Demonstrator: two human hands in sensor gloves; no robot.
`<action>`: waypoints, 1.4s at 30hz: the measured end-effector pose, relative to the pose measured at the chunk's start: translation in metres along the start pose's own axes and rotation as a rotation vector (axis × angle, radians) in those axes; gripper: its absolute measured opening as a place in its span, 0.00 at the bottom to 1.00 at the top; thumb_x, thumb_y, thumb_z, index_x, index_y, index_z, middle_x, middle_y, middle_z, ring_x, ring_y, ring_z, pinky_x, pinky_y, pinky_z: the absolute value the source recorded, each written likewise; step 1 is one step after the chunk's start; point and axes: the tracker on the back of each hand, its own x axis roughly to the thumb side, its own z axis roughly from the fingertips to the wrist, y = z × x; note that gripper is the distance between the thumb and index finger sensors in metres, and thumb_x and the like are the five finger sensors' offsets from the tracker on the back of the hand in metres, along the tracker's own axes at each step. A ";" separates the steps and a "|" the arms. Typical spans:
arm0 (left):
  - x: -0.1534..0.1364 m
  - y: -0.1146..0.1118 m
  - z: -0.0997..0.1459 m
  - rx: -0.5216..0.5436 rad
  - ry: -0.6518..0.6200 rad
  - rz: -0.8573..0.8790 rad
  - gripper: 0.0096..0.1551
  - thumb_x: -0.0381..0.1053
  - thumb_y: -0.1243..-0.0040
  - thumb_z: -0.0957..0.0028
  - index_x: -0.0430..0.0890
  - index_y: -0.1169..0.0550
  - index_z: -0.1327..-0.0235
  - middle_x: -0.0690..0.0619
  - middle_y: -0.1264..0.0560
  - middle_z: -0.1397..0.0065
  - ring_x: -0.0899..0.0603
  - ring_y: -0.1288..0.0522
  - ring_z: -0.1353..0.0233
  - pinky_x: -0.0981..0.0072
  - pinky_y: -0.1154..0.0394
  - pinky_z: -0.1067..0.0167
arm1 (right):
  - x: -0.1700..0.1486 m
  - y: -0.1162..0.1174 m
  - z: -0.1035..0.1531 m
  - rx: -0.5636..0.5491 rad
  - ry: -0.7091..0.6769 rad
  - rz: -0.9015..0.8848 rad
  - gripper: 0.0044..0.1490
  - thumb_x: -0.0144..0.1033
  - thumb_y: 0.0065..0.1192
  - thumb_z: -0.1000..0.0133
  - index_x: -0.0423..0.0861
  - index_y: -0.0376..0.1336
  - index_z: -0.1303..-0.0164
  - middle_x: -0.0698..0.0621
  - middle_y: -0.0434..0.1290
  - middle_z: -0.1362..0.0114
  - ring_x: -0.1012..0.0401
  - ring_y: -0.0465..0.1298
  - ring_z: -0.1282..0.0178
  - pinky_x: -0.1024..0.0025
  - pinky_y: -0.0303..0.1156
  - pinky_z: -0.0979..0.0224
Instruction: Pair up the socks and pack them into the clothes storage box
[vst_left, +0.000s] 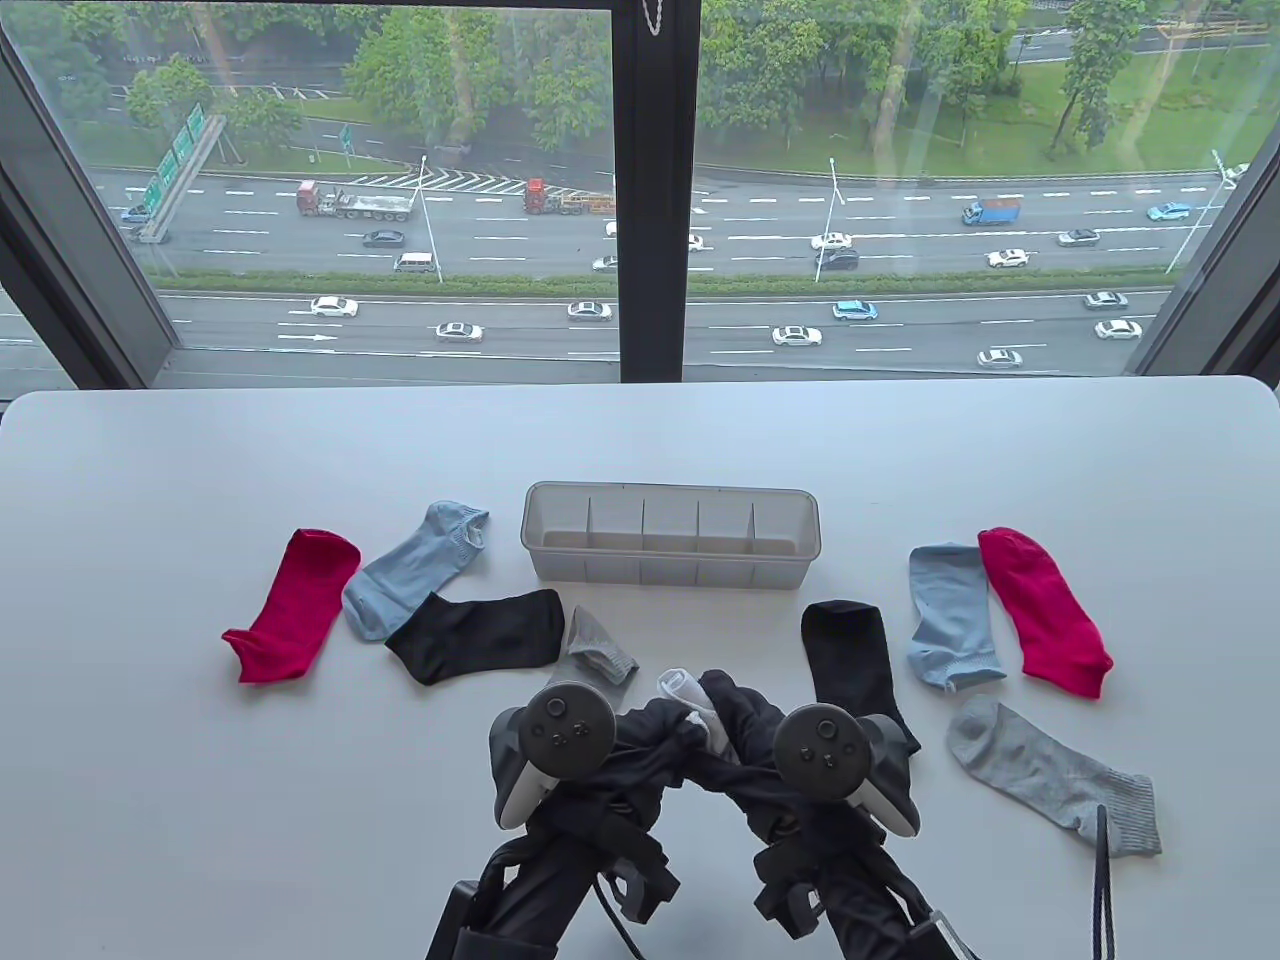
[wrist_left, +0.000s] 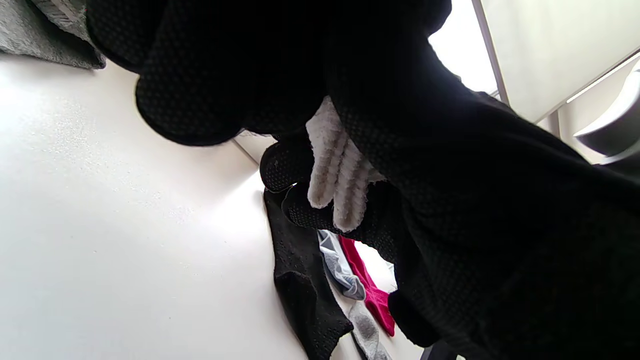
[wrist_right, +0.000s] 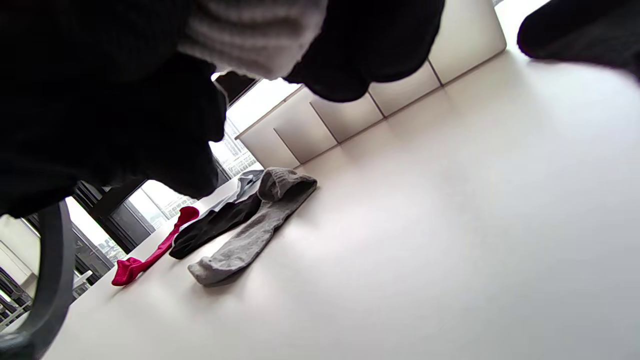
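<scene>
Both gloved hands meet at the table's front middle and grip a bunched white sock (vst_left: 688, 697) between them. My left hand (vst_left: 668, 738) curls its fingers around the sock (wrist_left: 336, 172). My right hand (vst_left: 735, 715) holds its other side (wrist_right: 252, 32). The clear storage box (vst_left: 670, 540) with several compartments stands just beyond them. To the left lie a red sock (vst_left: 295, 605), a light blue sock (vst_left: 415, 570), a black sock (vst_left: 480, 630) and a grey sock (vst_left: 600, 652). On the right are a black sock (vst_left: 850, 660), a light blue one (vst_left: 950, 615), a red one (vst_left: 1045, 610) and a grey one (vst_left: 1050, 775).
The white table (vst_left: 200, 800) ends at a large window (vst_left: 400, 200) behind the box. In the right wrist view the box wall (wrist_right: 375, 100) stands near the left grey sock (wrist_right: 250, 235). A black strap (vst_left: 1102, 880) hangs at the front right.
</scene>
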 end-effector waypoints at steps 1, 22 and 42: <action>0.001 0.000 -0.001 0.000 -0.005 -0.028 0.26 0.46 0.49 0.44 0.25 0.23 0.51 0.33 0.17 0.52 0.35 0.15 0.54 0.35 0.27 0.40 | -0.001 0.000 -0.001 0.006 -0.009 0.009 0.48 0.56 0.58 0.44 0.50 0.45 0.18 0.44 0.65 0.22 0.55 0.73 0.30 0.57 0.71 0.23; -0.020 0.021 -0.002 0.227 0.132 -0.099 0.24 0.46 0.52 0.47 0.39 0.24 0.41 0.36 0.20 0.41 0.34 0.15 0.47 0.34 0.25 0.43 | 0.003 0.007 -0.005 0.219 -0.002 -0.271 0.34 0.39 0.58 0.41 0.55 0.55 0.22 0.39 0.62 0.22 0.49 0.71 0.31 0.49 0.70 0.26; 0.000 0.002 -0.009 0.004 -0.047 -0.087 0.27 0.46 0.52 0.43 0.44 0.30 0.29 0.34 0.33 0.25 0.31 0.26 0.32 0.34 0.32 0.34 | -0.013 0.000 -0.004 0.118 0.079 -0.344 0.30 0.39 0.65 0.43 0.58 0.64 0.29 0.34 0.67 0.26 0.47 0.76 0.38 0.58 0.78 0.36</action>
